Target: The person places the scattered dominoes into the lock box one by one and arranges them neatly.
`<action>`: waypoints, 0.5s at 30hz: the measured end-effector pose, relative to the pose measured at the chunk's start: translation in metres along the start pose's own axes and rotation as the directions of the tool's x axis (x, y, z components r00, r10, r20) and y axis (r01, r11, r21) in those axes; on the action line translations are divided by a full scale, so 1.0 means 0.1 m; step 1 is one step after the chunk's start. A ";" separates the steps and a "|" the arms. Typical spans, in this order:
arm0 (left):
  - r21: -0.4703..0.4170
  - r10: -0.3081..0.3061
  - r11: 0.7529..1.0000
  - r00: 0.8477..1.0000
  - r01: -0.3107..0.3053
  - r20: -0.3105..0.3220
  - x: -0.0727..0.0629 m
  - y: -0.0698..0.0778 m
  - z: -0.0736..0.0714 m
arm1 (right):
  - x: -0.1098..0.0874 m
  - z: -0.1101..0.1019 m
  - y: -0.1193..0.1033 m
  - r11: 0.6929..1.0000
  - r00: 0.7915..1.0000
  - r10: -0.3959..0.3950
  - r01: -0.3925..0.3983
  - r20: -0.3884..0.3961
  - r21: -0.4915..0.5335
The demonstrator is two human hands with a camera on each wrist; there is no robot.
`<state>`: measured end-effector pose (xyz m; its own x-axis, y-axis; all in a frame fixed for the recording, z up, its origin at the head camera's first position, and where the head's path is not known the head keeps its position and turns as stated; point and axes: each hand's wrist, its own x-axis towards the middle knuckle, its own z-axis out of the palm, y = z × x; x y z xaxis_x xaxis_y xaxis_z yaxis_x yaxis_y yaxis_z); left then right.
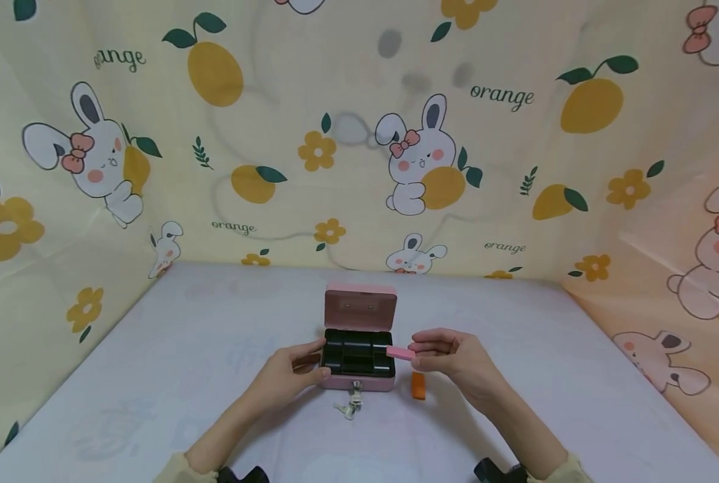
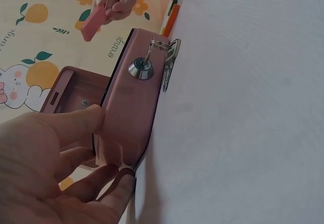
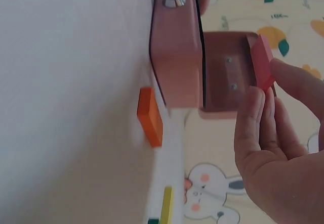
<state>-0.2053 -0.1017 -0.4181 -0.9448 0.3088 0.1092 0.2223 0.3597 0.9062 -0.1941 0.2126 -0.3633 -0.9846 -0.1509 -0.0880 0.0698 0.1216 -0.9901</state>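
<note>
A pink cash box stands on the table with its lid raised and a black compartmented tray inside. My left hand grips the box's left side, the thumb on the front edge and the fingers along the side. My right hand pinches a pink block between thumb and fingertips, just above the tray's right edge. In the right wrist view, that pink block is held apart from the box. Keys on a ring hang from the front lock, one key inserted.
An orange block lies on the white table right of the box. Farther out in the right wrist view are a yellow block and a bit of a green one. A patterned cloth rises behind the table.
</note>
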 end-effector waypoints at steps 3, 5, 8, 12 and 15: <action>-0.007 0.005 1.000 1.000 -0.005 0.005 0.00 0.00 0.00 | 0.05 0.08 -0.01 1.000 1.000 -0.007 0.007 -0.006 -0.002; -0.021 0.012 1.000 1.000 -0.012 0.002 0.00 0.00 0.00 | 0.08 0.12 0.00 1.000 1.000 -0.003 0.003 -0.008 -0.003; -0.041 0.020 0.999 1.000 -0.020 -0.002 0.00 -0.01 0.00 | 0.12 0.19 0.00 1.000 1.000 0.003 -0.003 -0.011 -0.012; -0.053 0.014 0.999 1.000 -0.015 -0.006 0.00 0.00 0.01 | 0.18 0.27 0.01 1.000 1.000 0.009 -0.010 -0.028 -0.028; -0.045 0.010 0.999 1.000 -0.010 -0.003 -0.01 0.01 0.01 | 0.22 0.33 0.02 0.999 0.999 0.009 -0.012 -0.052 -0.047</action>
<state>-0.2043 -0.1009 -0.4175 -0.9433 0.3097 0.1198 0.2210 0.3165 0.9225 -0.2104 0.1773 -0.3711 -0.9909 -0.0986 -0.0913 0.0736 0.1697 -0.9827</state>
